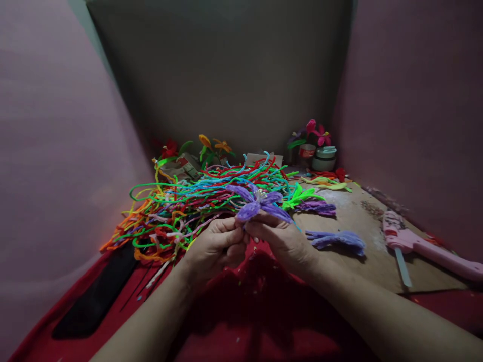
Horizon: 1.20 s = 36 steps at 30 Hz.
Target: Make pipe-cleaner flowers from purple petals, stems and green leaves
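Note:
A purple pipe-cleaner flower with a pale centre is held up in the middle, its petals spread. My left hand pinches its underside from the left, fingers curled. From the right, my right hand grips the base with thumb and fingers. The fingertips hide the flower's underside. Behind the hands lies a heap of pipe cleaners in many colours. To the right are a bundle of lavender pipe-cleaner loops, a bright green bundle and a darker purple bundle.
A pink hot glue gun rests on a cardboard sheet at right. A black flat object lies at left on the red cloth. Finished flowers, a lidded jar and pink side walls stand around.

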Available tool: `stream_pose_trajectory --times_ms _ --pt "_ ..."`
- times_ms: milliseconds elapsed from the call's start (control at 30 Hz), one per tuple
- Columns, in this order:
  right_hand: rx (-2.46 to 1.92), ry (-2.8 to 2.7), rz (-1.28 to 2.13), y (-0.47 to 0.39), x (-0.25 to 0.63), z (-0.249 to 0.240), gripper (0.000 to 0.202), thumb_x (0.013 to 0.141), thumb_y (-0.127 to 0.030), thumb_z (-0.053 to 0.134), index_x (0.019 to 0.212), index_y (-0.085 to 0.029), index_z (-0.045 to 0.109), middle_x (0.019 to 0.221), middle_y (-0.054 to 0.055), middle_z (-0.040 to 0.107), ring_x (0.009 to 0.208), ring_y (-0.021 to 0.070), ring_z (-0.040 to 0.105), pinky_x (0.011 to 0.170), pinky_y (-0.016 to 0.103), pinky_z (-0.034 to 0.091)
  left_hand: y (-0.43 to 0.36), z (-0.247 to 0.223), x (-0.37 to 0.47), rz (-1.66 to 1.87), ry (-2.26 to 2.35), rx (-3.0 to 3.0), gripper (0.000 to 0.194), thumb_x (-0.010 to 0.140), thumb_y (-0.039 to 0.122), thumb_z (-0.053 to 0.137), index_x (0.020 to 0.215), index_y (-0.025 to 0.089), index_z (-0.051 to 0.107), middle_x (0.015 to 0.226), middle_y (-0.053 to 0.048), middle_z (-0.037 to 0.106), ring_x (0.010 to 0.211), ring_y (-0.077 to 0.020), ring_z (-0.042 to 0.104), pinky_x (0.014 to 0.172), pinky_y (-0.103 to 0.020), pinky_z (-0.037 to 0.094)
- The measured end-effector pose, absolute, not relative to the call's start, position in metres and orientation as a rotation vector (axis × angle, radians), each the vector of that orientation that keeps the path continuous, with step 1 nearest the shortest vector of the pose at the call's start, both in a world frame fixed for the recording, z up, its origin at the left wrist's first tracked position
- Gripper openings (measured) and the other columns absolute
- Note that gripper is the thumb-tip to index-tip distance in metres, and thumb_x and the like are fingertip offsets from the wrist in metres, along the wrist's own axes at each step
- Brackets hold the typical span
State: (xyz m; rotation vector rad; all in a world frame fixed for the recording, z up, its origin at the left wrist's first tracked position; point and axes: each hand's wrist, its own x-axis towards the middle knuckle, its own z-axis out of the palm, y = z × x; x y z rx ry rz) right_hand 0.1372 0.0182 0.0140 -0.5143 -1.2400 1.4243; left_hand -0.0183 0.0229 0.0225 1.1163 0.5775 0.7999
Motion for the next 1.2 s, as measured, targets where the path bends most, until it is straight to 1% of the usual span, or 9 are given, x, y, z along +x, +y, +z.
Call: stream_pose_trajectory --times_ms 233,333,400,533,633,733,833,1033,1200 --pt "-0.537 -1.235 1.334 0.012 0.136 0.021 0.016 0.070 -0.031 0.069 0.081 -0.020 0.071 0.075 -0.001 0.066 0.078 0.0146 0.059 0.081 0.030 0.045 0.022 0.026 -0.018 0.798 0.604 1.212 0.025 0.077 0.035 0.059 0.068 0.012 0.059 0.041 0.005 0.044 0.030 -0.0029 0.031 0.035 -0.016 0.027" --pt "-0.511 -1.316 1.352 0.013 0.137 0.020 0.018 0.077 -0.035 0.061 0.080 -0.019 0.070 0.068 0.000 0.064 0.068 0.0139 0.059 0.073 0.030 0.047 0.023 0.039 -0.023 0.744 0.781 1.509 0.022 0.080 0.030 0.057 0.070 0.012 0.064 0.058 -0.002 0.059 0.052 -0.0086 0.053 0.054 -0.020 0.042" --pt "-0.485 -1.425 1.282 0.013 0.139 0.021 0.021 0.082 -0.034 0.055 0.082 -0.021 0.071 0.069 0.000 0.065 0.069 0.0142 0.059 0.074 0.031 0.047 0.025 0.049 -0.031 0.716 0.915 1.632 0.012 0.076 0.023 0.062 0.080 0.013 0.067 0.076 -0.005 0.065 0.070 -0.0128 0.059 0.068 -0.023 0.046" --pt "-0.543 -1.593 1.078 0.011 0.143 0.023 0.020 0.083 -0.030 0.053 0.089 -0.026 0.072 0.076 0.000 0.067 0.074 0.0147 0.059 0.079 0.032 0.045 0.027 0.063 -0.044 1.240 0.982 1.677 0.035 0.074 0.022 0.064 0.108 0.022 0.059 0.089 -0.003 0.063 0.078 -0.0151 0.060 0.070 -0.028 0.050" --pt "-0.577 -1.635 1.088 0.008 0.143 0.022 0.019 0.083 -0.029 0.054 0.087 -0.026 0.072 0.075 0.000 0.066 0.071 0.0145 0.057 0.076 0.032 0.045 0.022 0.075 -0.043 1.606 0.975 2.054 0.049 0.072 0.018 0.066 0.118 0.028 0.055 0.101 -0.004 0.060 0.085 -0.0148 0.059 0.076 -0.030 0.050" --pt "-0.583 -1.607 1.156 0.005 0.140 0.020 0.019 0.083 -0.031 0.054 0.086 -0.027 0.073 0.077 0.000 0.066 0.075 0.0153 0.057 0.078 0.033 0.044 0.016 0.086 -0.036 1.627 0.970 2.585 0.047 0.072 0.012 0.065 0.115 0.029 0.059 0.109 -0.005 0.059 0.093 -0.0156 0.057 0.084 -0.031 0.047" --pt "-0.593 -1.559 1.185 0.002 0.138 0.019 0.018 0.080 -0.033 0.057 0.088 -0.028 0.072 0.088 0.002 0.068 0.090 0.0184 0.056 0.083 0.036 0.043 0.011 0.087 -0.033 1.574 0.950 2.793 0.038 0.074 0.014 0.063 0.110 0.027 0.063 0.107 -0.006 0.062 0.097 -0.0178 0.058 0.084 -0.032 0.047" --pt "-0.553 -1.638 1.236 0.000 0.141 0.020 0.020 0.081 -0.033 0.057 0.097 -0.032 0.070 0.087 0.003 0.069 0.103 0.0215 0.053 0.084 0.038 0.043 0.010 0.054 -0.032 1.720 0.963 2.517 0.035 0.075 0.010 0.060 0.105 0.027 0.067 0.101 -0.005 0.068 0.092 -0.0187 0.061 0.085 -0.032 0.046" --pt "-0.555 -1.685 1.222 -0.001 0.141 0.023 0.019 0.081 -0.034 0.058 0.094 -0.031 0.071 0.098 0.003 0.067 0.101 0.0222 0.054 0.083 0.038 0.044 -0.002 0.039 -0.021 1.562 1.002 2.030 0.030 0.075 0.012 0.058 0.101 0.020 0.068 0.098 -0.008 0.069 0.089 -0.0214 0.063 0.081 -0.032 0.049"
